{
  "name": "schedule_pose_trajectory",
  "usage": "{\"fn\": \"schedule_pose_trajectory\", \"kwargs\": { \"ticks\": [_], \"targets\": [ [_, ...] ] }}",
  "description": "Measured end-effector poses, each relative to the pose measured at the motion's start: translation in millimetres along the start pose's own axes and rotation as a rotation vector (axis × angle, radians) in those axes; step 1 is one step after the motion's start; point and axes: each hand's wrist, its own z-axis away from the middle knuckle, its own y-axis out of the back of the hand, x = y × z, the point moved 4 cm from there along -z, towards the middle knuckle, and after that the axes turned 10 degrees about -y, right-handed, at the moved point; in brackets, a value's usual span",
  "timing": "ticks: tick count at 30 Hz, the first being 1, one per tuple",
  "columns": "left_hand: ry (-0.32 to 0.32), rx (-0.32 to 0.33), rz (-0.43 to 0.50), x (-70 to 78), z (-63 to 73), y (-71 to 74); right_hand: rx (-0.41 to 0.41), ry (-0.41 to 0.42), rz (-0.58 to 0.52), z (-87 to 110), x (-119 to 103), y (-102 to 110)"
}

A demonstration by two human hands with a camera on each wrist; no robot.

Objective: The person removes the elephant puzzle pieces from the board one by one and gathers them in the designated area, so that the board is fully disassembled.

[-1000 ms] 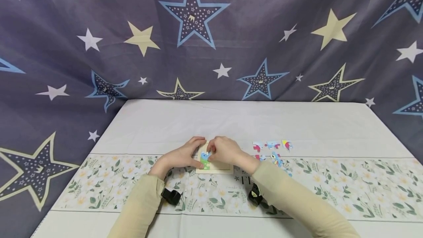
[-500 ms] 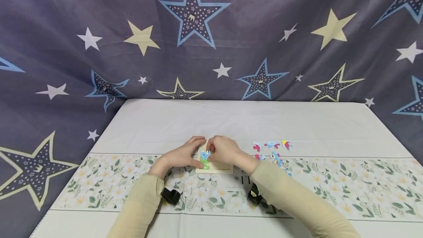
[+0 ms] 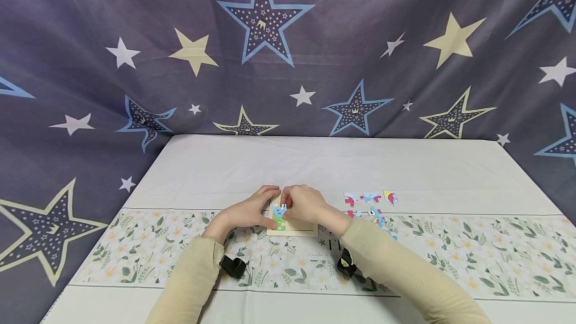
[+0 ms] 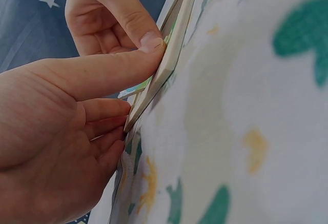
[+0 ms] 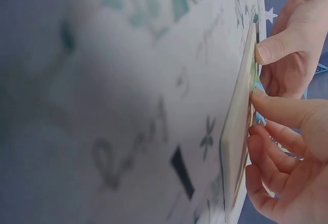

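A shallow wooden puzzle board lies at the middle of the table, with a green piece set in its left near corner. My left hand holds the board's left side, thumb on the near part and fingers at the far edge. Over the board, my right hand pinches a blue puzzle piece just beyond the green one. In the right wrist view the blue piece shows between thumb and fingers, against the board. The right hand covers much of the board's far right part.
Right of the board lie several loose pieces: a pink-and-blue one, a blue-and-red one, a yellow-and-red one and a blue one with an eye. A floral runner crosses the white table. Behind hangs a star-patterned curtain.
The right fingers have shifted very slightly at the blue piece, and a little more of it shows. Left hand and board stay in place.
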Motion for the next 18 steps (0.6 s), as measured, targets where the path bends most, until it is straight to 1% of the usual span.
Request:
{"fn": "schedule_pose_trajectory", "kwargs": {
  "ticks": [8, 13, 18],
  "targets": [
    [-0.001, 0.002, 0.005, 0.2, -0.3, 0.2, -0.020, 0.000, -0.037, 0.1, 0.9, -0.3],
    [-0.011, 0.002, -0.006, 0.4, -0.5, 0.4, -0.010, 0.009, -0.069, 0.3, 1.9, 1.5],
    [-0.001, 0.002, -0.004, -0.3, -0.4, 0.4, 0.002, 0.018, -0.097, 1.6, 4.1, 4.1]
  ]
}}
